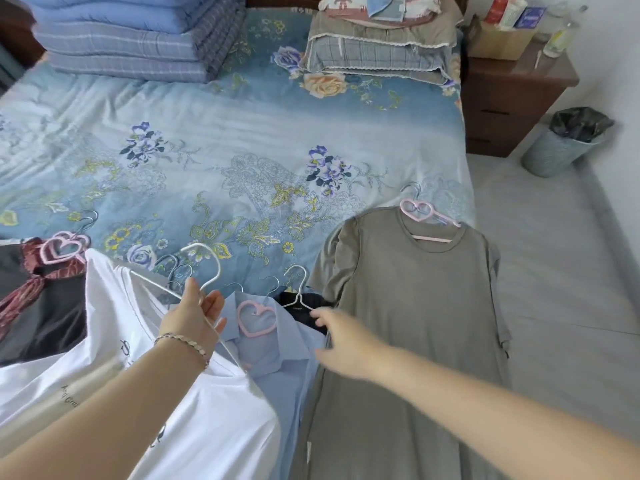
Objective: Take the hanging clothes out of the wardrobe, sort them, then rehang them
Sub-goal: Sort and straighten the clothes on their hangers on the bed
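Stage of task: the clothes lie on the bed (pixel 242 126), still on their hangers; removal from the wardrobe looks complete, though no wardrobe is in view to confirm it. Sorting appears under way. Rehanging is not yet begun.

Nearest, at 7 o'clock: a white T-shirt (pixel 194 403) on a white hanger (pixel 204 261). The left hand (pixel 194 317) has the hanger wire running between thumb and fingers, loosely pinched, the fingers only part curled; the hook rises clear above it. A beaded bracelet sits on that wrist.

At 6 o'clock, just beside the white garment and partly under it: a light blue shirt (pixel 277 351) on a pink heart hanger (pixel 257 317).

At 5 o'clock: the right hand (pixel 341 341), blurred, rests at the left edge of a long grey-brown dress (pixel 415 341). Its fingers point toward a dark garment (pixel 304 301) on a wire hanger (pixel 298 289). Whether they pinch cloth cannot be told; the hand looks narrowly open.

At 9 o'clock: a dark garment with red cloth (pixel 34 289), pink heart hangers on it.

At 1 o'clock: the dress collar carries another pink heart hanger (pixel 417 209).

Far, 11 o'clock: folded quilts (pixel 131 39). At 12 to 1 o'clock: stacked pillows (pixel 377 46).

Judgement: piles are forming; the middle pile remains unsorted.
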Available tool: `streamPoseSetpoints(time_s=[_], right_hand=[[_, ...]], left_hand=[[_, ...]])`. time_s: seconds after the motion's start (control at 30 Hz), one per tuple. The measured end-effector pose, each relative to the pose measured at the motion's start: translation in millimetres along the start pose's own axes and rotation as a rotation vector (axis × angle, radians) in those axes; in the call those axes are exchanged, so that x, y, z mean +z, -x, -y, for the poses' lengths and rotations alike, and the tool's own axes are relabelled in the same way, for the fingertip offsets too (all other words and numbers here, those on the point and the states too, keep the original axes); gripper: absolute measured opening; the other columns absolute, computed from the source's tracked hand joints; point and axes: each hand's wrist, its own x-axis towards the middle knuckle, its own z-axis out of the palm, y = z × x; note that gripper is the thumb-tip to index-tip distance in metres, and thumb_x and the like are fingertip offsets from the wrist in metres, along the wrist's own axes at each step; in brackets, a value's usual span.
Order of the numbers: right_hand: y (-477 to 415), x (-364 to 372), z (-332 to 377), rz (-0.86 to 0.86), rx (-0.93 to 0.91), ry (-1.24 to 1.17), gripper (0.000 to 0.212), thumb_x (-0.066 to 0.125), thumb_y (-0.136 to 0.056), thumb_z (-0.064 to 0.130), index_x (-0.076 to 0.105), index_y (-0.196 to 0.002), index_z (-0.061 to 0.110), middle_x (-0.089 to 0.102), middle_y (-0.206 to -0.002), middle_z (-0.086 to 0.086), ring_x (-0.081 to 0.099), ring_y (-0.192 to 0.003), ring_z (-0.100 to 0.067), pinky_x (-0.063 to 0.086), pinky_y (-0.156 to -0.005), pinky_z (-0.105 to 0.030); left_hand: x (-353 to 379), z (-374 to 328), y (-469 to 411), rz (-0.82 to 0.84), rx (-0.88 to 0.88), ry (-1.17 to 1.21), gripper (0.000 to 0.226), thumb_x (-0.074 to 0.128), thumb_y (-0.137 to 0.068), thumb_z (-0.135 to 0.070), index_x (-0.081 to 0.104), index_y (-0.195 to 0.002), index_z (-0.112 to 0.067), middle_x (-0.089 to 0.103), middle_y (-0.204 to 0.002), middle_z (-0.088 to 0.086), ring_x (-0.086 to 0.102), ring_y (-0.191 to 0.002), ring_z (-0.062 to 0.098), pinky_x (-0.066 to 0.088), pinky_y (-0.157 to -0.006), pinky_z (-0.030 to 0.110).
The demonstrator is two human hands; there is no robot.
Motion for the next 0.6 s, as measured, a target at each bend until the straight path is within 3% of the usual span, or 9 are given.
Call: streamPoseSetpoints(time_s=[0.07, 0.13, 0.2, 0.27, 0.37, 0.43, 0.5, 0.53, 0.6], right_hand=[[15.2, 32.1, 41.8, 0.097, -0.056, -0.085, 0.054, 0.057, -0.089, 0.016, 0.035, -0.138, 0.010, 0.047, -0.134, -0.005, 0.043, -0.128, -0.019, 0.033, -0.096, -0.018], [21.9, 63.5, 75.4, 0.096, -0.050, -0.134, 0.049, 0.050, -0.094, 0.020, 0.032, -0.139, 0.012, 0.052, -0.126, -0.002, 0.047, -0.120, -0.019, 0.035, -0.094, -0.025], [22.8, 90.7, 100.1, -0.003, -0.056, -0.190, 0.034, 0.038, -0.099, 0.017, 0.044, -0.132, 0.010, 0.058, -0.100, 0.002, 0.050, -0.102, -0.017, 0.036, -0.084, -0.027], [25.1, 107.3, 121.1, -0.114, -0.066, -0.261, 0.026, 0.033, -0.100, 0.014, 0.055, -0.112, 0.008, 0.054, -0.084, 0.001, 0.049, -0.088, -0.015, 0.036, -0.079, -0.029], [32.9, 111.9, 155.6, -0.280, -0.085, -0.296, 0.021, 0.033, -0.100, 0.011, 0.052, -0.093, 0.018, 0.043, -0.068, 0.013, 0.043, -0.069, -0.008, 0.031, -0.073, -0.025], [36.6, 106.1, 178.5, -0.414, -0.118, -0.278, 0.022, 0.036, -0.100, 0.011, 0.058, -0.100, 0.015, 0.055, -0.077, 0.013, 0.049, -0.076, -0.011, 0.031, -0.073, -0.023], [36.7, 96.4, 195.9, -0.532, -0.137, -0.290, 0.024, 0.038, -0.100, 0.013, 0.060, -0.109, 0.008, 0.066, -0.097, 0.002, 0.057, -0.092, -0.017, 0.034, -0.075, -0.024], [36.3, 89.4, 203.2, -0.571, -0.148, -0.298, 0.025, 0.039, -0.100, 0.015, 0.060, -0.109, 0.006, 0.065, -0.099, 0.001, 0.059, -0.091, -0.017, 0.035, -0.074, -0.022], [33.9, 73.4, 214.4, -0.631, -0.175, -0.270, 0.025, 0.042, -0.100, 0.016, 0.061, -0.106, 0.002, 0.061, -0.089, 0.007, 0.056, -0.075, -0.005, 0.035, -0.067, -0.016]], left_hand=[[-6.7, -2.7, 15.0, 0.049, -0.003, 0.025, 0.032, 0.046, -0.095, -0.044, 0.044, -0.072, -0.022, 0.059, -0.055, -0.012, 0.051, -0.065, 0.001, 0.032, -0.091, 0.034], [-15.7, -10.5, 33.0, 0.106, 0.007, 0.057, 0.032, 0.047, -0.094, -0.044, 0.045, -0.071, -0.023, 0.059, -0.049, -0.014, 0.054, -0.061, 0.000, 0.032, -0.091, 0.034], [-29.5, -24.4, 47.8, 0.159, 0.017, 0.084, 0.032, 0.048, -0.093, -0.046, 0.045, -0.070, -0.023, 0.057, -0.042, -0.015, 0.058, -0.046, -0.002, 0.034, -0.090, 0.034], [-45.9, -42.8, 61.0, 0.227, 0.034, 0.094, 0.034, 0.047, -0.093, -0.046, 0.045, -0.069, -0.022, 0.057, -0.040, -0.013, 0.057, -0.037, -0.002, 0.037, -0.088, 0.035], [-71.4, -76.7, 81.7, 0.355, 0.112, 0.046, 0.036, 0.043, -0.096, -0.042, 0.046, -0.070, -0.017, 0.065, -0.057, -0.004, 0.065, -0.054, 0.006, 0.046, -0.078, 0.036], [-91.3, -101.0, 89.5, 0.383, 0.285, -0.125, 0.033, 0.047, -0.096, -0.038, 0.051, -0.073, -0.015, 0.063, -0.071, 0.001, 0.063, -0.070, 0.014, 0.046, -0.073, 0.032], [-121.2, -121.6, 81.6, 0.293, 0.666, -0.491, 0.023, 0.062, -0.088, -0.030, 0.054, -0.076, -0.012, 0.058, -0.075, 0.001, 0.058, -0.079, 0.022, 0.045, -0.073, 0.032], [-140.2, -130.4, 70.3, 0.197, 0.855, -0.641, 0.019, 0.069, -0.084, -0.021, 0.055, -0.082, -0.009, 0.056, -0.080, 0.004, 0.056, -0.086, 0.025, 0.043, -0.074, 0.030], [-176.5, -144.1, 42.9, 0.004, 1.048, -0.840, 0.043, 0.079, -0.072, -0.012, 0.052, -0.104, 0.001, 0.053, -0.105, 0.017, 0.048, -0.106, 0.034, 0.040, -0.090, 0.033]])
